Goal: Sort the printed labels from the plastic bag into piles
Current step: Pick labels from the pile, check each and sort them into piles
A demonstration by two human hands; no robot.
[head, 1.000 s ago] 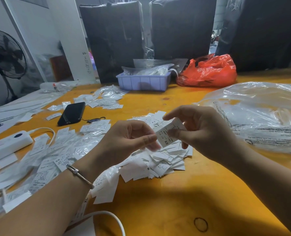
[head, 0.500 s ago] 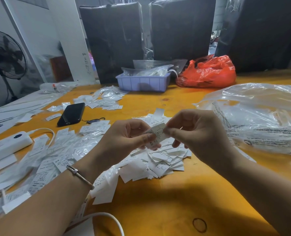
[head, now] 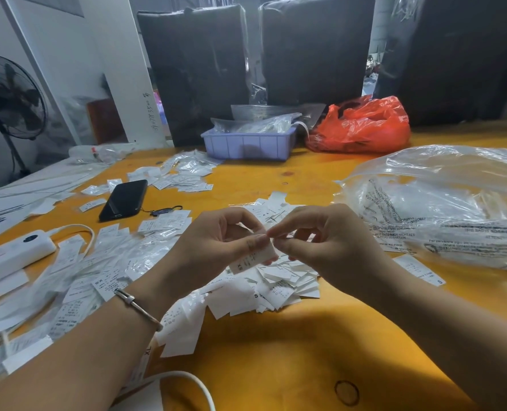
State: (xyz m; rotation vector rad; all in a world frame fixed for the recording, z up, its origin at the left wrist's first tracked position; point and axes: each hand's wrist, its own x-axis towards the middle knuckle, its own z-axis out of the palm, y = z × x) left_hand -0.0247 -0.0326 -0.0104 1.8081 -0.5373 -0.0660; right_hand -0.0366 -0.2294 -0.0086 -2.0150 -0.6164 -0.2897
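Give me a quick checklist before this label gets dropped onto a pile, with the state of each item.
1. Label held: ok, the left hand pinches it and the right hand fingertips grip its top edge.
2. Size readable: ok, it shows XS.
3. Single label, not two stuck together: cannot tell.
4. Matching XS pile located: cannot tell; the near pile shows an S.
5. Phone out of the way: ok, it lies apart to the left.
6. Plastic bag within reach: ok, to the right.

Two hands (head: 216,244) (head: 329,241), one phone (head: 124,199), one purple tray (head: 247,143), one red bag (head: 362,126), one fan (head: 8,96), one power strip (head: 11,253) — labels (head: 276,286) too many to count.
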